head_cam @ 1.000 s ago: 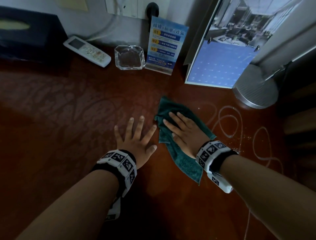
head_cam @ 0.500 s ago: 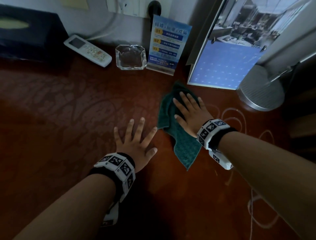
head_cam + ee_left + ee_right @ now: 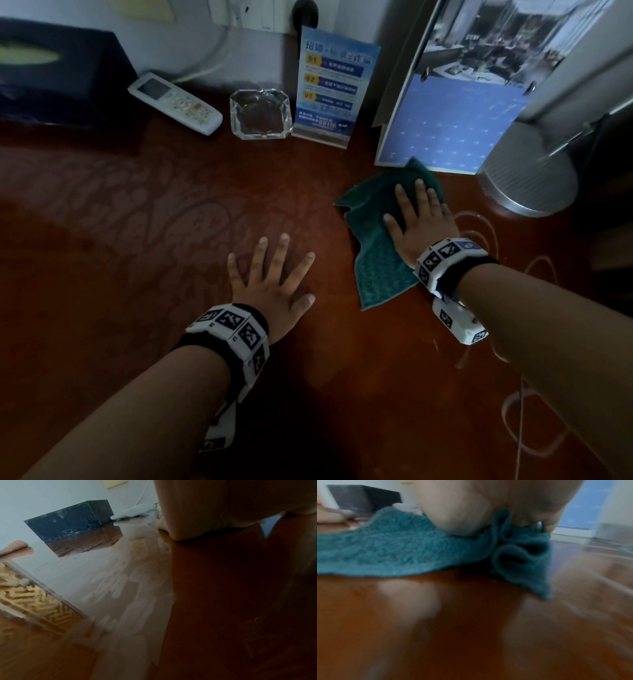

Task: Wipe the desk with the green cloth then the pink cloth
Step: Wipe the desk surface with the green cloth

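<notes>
A teal-green cloth (image 3: 373, 246) lies crumpled on the dark red wooden desk (image 3: 137, 240), at the right near the back. My right hand (image 3: 419, 219) presses flat on the cloth's far part with straight fingers, and the near corner trails toward me. In the right wrist view my right hand (image 3: 471, 507) bears down on the bunched green cloth (image 3: 385, 547). My left hand (image 3: 270, 277) rests flat on the bare desk with fingers spread, left of the cloth and apart from it. The pink cloth (image 3: 13, 546) shows only in the left wrist view, at the desk's far left.
Along the back wall stand a dark tissue box (image 3: 58, 75), a white remote (image 3: 174, 102), a glass ashtray (image 3: 261, 114), a blue sign (image 3: 334, 92) and a leaning calendar board (image 3: 452, 130). A round silver lamp base (image 3: 527, 174) is at the right, and a thin white cable (image 3: 520, 411) loops nearby.
My right hand has slid the green cloth away from me and to the right, up to the foot of the calendar board. My left hand has stayed in place.
</notes>
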